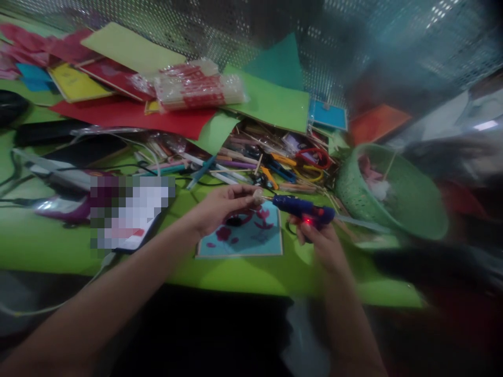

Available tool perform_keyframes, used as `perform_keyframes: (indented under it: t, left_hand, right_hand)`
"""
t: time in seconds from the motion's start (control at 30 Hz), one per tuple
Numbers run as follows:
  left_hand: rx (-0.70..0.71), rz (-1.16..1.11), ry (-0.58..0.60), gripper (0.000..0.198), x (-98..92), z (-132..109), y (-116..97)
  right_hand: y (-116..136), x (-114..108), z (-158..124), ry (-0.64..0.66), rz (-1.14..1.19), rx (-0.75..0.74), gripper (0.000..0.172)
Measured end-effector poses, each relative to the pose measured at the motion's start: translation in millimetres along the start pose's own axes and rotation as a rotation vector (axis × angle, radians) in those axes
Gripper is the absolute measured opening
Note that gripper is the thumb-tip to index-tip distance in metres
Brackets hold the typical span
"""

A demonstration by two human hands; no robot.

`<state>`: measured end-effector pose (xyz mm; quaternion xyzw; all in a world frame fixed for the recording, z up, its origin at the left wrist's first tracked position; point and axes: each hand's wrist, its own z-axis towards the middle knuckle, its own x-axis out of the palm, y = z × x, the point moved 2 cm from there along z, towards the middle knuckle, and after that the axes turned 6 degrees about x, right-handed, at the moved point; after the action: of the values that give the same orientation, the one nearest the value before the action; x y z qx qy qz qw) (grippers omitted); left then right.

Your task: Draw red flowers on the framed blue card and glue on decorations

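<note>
A small whitish piece [258, 196] is pinched between the fingertips of my left hand [231, 203], above a light blue card. My right hand [314, 235] is wrapped round the handle of a dark blue glue gun [301, 207], on which a red light glows. The gun points left, its nozzle at or very near the whitish piece; whether they touch is unclear. Beneath both hands lies the blue card [251, 243] with pink flower and leaf shapes and a dark spot partly hidden by my left hand.
A phone [135, 214] lies left of the card. Behind are scissors [314, 159], pens, sticks, coloured sheets [275, 99] and a plastic-wrapped bundle [200, 89]. A green bowl [416, 193] stands at right. Cables run across the left side of the green table [243, 272].
</note>
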<state>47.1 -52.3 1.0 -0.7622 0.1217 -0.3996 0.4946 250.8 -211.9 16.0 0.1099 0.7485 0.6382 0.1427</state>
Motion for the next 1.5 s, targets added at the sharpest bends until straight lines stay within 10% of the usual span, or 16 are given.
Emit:
perform_keyframes:
  t: [1.5]
  left_hand:
    - [0.017, 0.037, 0.078, 0.044, 1.8, -0.5, 1.2]
  right_hand:
    - [8.1, 3.5, 0.8, -0.040, -0.074, 0.011, 0.038]
